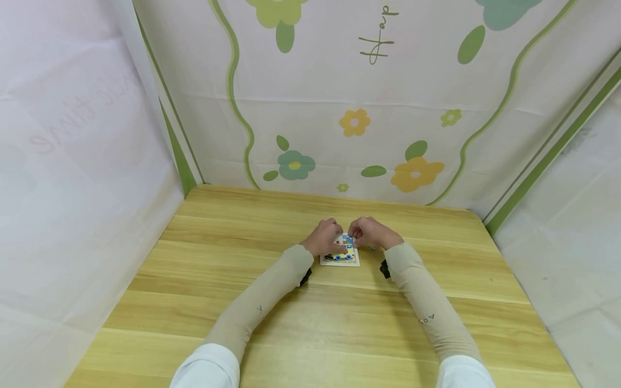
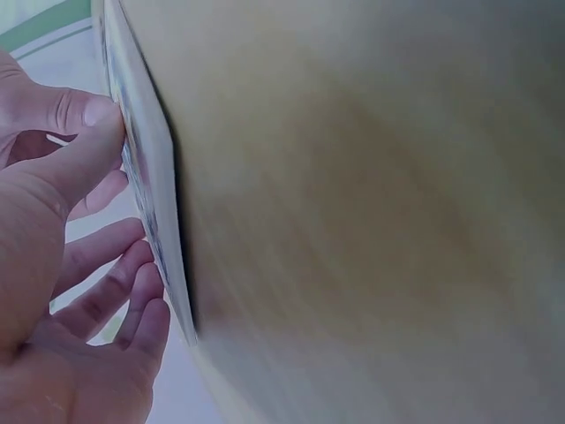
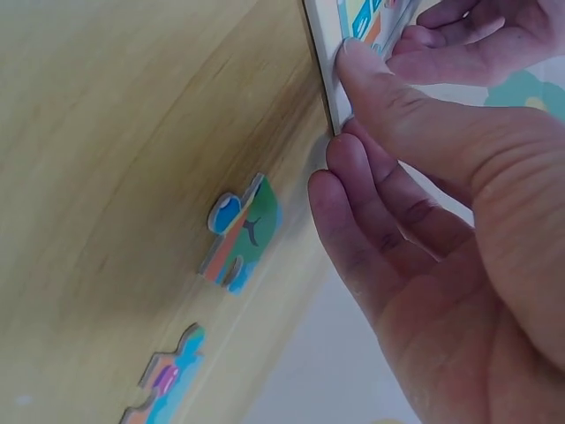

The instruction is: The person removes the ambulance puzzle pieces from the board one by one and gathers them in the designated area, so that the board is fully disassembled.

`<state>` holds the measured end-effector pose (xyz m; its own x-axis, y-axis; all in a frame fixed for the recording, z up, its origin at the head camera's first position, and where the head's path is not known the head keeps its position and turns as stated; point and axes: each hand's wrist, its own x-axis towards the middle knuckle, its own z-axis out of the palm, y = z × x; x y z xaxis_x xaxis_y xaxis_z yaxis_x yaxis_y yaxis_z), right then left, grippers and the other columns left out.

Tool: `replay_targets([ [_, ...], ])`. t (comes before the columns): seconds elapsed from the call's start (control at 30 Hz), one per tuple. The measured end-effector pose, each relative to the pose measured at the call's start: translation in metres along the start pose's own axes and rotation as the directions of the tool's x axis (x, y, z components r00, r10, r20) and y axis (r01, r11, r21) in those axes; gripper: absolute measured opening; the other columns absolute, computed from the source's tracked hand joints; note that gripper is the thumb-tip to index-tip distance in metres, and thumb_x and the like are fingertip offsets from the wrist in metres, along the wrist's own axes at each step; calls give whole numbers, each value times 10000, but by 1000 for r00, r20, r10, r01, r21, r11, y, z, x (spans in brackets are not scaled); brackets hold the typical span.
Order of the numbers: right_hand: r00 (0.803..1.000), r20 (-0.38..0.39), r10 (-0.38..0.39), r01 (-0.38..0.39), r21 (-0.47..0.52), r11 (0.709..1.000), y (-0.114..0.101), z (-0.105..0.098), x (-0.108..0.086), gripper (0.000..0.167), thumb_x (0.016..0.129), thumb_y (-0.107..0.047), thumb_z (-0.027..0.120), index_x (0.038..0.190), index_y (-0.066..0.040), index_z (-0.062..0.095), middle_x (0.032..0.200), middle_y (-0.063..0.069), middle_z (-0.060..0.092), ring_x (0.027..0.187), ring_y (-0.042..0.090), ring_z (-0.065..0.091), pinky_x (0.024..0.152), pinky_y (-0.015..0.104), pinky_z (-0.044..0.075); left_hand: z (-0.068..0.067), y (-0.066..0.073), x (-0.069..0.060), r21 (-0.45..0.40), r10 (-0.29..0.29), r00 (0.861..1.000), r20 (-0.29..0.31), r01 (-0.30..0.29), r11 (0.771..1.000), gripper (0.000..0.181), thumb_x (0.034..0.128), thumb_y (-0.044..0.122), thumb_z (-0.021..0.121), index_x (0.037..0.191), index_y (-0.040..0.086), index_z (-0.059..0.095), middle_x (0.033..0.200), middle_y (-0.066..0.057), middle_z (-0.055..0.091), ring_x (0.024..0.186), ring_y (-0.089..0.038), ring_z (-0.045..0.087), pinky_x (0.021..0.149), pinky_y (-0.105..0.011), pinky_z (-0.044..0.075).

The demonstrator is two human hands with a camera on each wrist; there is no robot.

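A small jigsaw puzzle (image 1: 340, 263) in a white frame lies on the wooden table, showing a yellow vehicle with blue wheels. My left hand (image 1: 324, 238) reaches over its left side, fingers spread and fairly straight, tips touching it. In the left wrist view, the left thumb meets the right thumb near the puzzle's edge. My right hand (image 1: 372, 233) is at the upper right corner, thumb and bent fingers about the frame (image 3: 328, 75). Whether a separate piece sits under those fingertips is hidden. Two loose puzzle pieces, one green and orange (image 3: 243, 234), one blue and orange (image 3: 170, 375), lie beside the right hand.
The wooden table (image 1: 310, 334) runs back to a white cloth wall (image 1: 310, 75) printed with flowers. More white cloth hangs at left (image 1: 73, 215) and right (image 1: 572, 242). Black wrist devices (image 1: 385, 269) sit under both forearms.
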<state>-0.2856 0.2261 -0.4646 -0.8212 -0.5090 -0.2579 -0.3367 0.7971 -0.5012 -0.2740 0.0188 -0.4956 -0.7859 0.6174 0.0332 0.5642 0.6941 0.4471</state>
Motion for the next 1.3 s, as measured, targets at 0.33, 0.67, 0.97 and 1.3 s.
replay_targets([
  [0.33, 1000, -15, 2, -2, -6, 1000, 0, 2, 1, 184, 935, -23, 787, 1105, -38, 721, 1054, 94, 713, 947, 179, 646, 883, 360, 571, 0, 1, -1, -16, -11, 1000, -9, 11, 1000, 511, 895, 358, 869, 1236, 1, 737, 1191, -112, 690, 1002, -205, 581, 953, -349, 451],
  [0.67, 995, -103, -3, 9, 62, 998, 0, 1, -1, 41, 1021, -67, 689, 1049, -57, 716, 1009, 78, 722, 931, 218, 672, 854, 360, 570, -3, 4, -2, -32, -23, 1000, -15, 22, 999, 510, 899, 334, 868, 1250, -9, 727, 1194, -119, 681, 982, -199, 551, 911, -332, 439],
  [0.97, 992, -126, -30, 50, 156, 986, 8, -2, -5, 96, 1040, -106, 676, 1109, -88, 739, 1053, 62, 749, 958, 175, 692, 878, 358, 587, -4, 5, -1, -23, -43, 999, 2, 43, 999, 540, 899, 366, 864, 1278, 10, 721, 1250, -113, 663, 1070, -224, 557, 903, -311, 467],
  [1.3, 987, -162, -24, 45, 128, 991, 22, -17, -34, 98, 1044, -137, 677, 1109, -100, 740, 1054, 54, 734, 954, 184, 658, 888, 394, 549, -3, 5, -2, -22, -48, 999, 10, 48, 999, 572, 907, 358, 858, 1313, -11, 698, 1296, -127, 657, 1189, -262, 591, 1070, -373, 501],
])
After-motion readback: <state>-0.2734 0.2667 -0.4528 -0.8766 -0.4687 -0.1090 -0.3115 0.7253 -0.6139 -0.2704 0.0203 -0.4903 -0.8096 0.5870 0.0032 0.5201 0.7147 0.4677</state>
